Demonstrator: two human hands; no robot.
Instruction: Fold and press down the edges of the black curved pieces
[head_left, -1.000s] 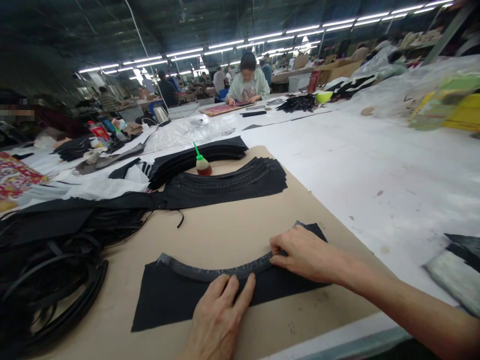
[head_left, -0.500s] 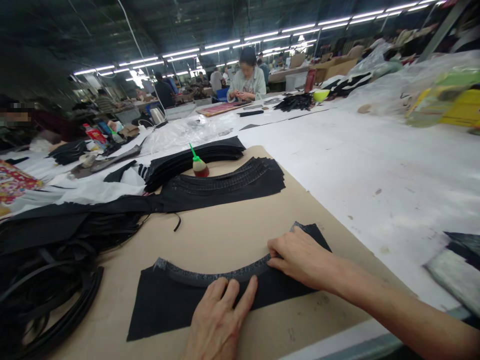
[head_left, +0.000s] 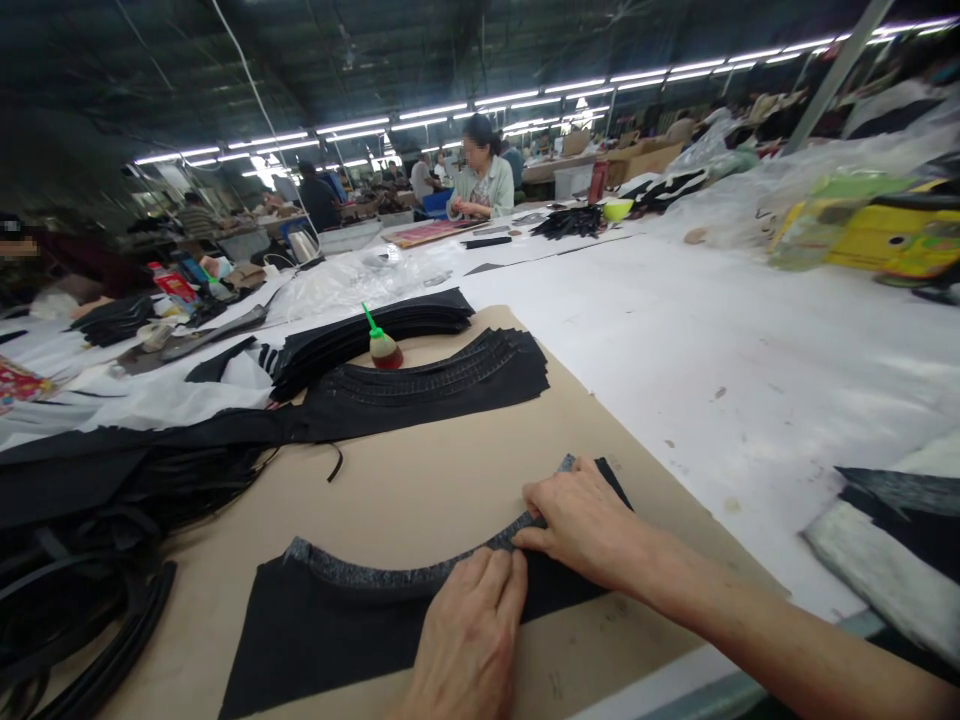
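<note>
A black curved fabric piece [head_left: 322, 625] lies flat on the brown cardboard sheet [head_left: 420, 480] in front of me, with a grey strip [head_left: 390, 575] along its curved upper edge. My left hand [head_left: 469, 640] lies on the fabric, fingers stretched flat against the strip near its middle. My right hand [head_left: 581, 525] presses fingertips on the strip further right, close beside the left fingertips. Neither hand grips anything.
A stack of similar black pieces [head_left: 442, 375] and a small glue bottle with a green nozzle [head_left: 382, 345] sit farther back. Black straps [head_left: 82, 560] pile at the left. The white table [head_left: 712, 330] stretches right. A seated person [head_left: 480, 185] works at the far end.
My left hand has slid right along the strip until its fingertips nearly meet my right hand. The view has shifted, so everything sits a little further left.
</note>
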